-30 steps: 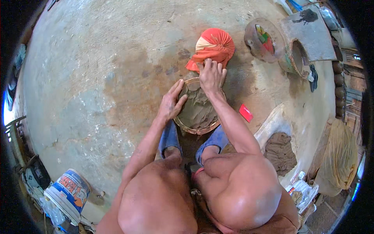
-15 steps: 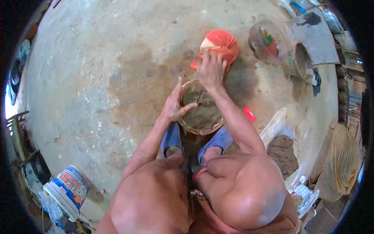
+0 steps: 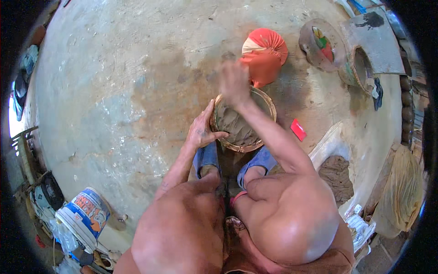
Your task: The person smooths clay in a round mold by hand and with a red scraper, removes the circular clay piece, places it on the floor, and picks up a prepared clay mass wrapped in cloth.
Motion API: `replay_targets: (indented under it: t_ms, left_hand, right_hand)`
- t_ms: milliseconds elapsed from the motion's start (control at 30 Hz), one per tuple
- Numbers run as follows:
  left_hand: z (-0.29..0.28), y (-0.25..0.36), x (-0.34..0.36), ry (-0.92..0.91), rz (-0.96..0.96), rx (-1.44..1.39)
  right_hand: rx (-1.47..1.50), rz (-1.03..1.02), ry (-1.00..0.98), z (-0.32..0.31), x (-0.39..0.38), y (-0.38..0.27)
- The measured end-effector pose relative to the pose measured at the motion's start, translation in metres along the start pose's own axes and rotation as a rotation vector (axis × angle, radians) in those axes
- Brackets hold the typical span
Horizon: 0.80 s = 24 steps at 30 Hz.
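A round shallow mould (image 3: 273, 109) with a pale rim sits in front of my feet, filled with wet grey-brown clay (image 3: 244, 128) that looks uneven on top. My left hand (image 3: 200, 128) braces its left side. The fingers lie stretched along the outer rim, and the thumb reaches over the near-left edge. Above the far rim is my right hand (image 3: 235, 82), smeared by motion, so its fingers cannot be made out. Right beside it lies an orange-red cloth bundle (image 3: 273, 43) with a cream patch; its loose near part is blurred.
A small red packet (image 3: 298, 129) lies right of the mould. Farther right is a clay heap (image 3: 336, 176) on a white sheet. Round earthen vessels (image 3: 310, 48) and a grey board (image 3: 374, 50) stand at the far right. A printed bucket (image 3: 86, 214) is at the near left.
My right hand has moved left, off the cloth bundle, and the cloth's loose part now hangs nearer the mould. My left fingers lie closer along the rim. The whole view has shifted slightly.
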<state>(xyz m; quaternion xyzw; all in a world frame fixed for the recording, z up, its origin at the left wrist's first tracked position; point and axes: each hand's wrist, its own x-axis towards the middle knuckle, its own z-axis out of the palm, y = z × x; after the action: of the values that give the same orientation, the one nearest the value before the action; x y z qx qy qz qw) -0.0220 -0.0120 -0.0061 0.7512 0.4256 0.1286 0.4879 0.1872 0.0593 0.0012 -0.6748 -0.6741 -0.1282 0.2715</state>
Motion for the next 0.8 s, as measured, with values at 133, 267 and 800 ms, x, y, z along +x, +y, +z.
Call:
replay_targets:
  t_ms: [133, 267, 800]
  left_hand:
    - [-0.006, 0.001, -0.003, 0.042, -0.073, 0.012]
    - [-0.004, 0.013, -0.006, 0.157, -0.058, -0.03]
    - [0.017, -0.056, -0.034, 0.305, -0.156, 0.579]
  right_hand:
    - [0.153, -0.126, -0.349, 0.009, -0.014, -0.016]
    - [0.157, -0.086, -0.096, 0.0, -0.001, -0.051]
    - [0.636, -0.07, -0.242, -0.037, -0.037, -0.096]
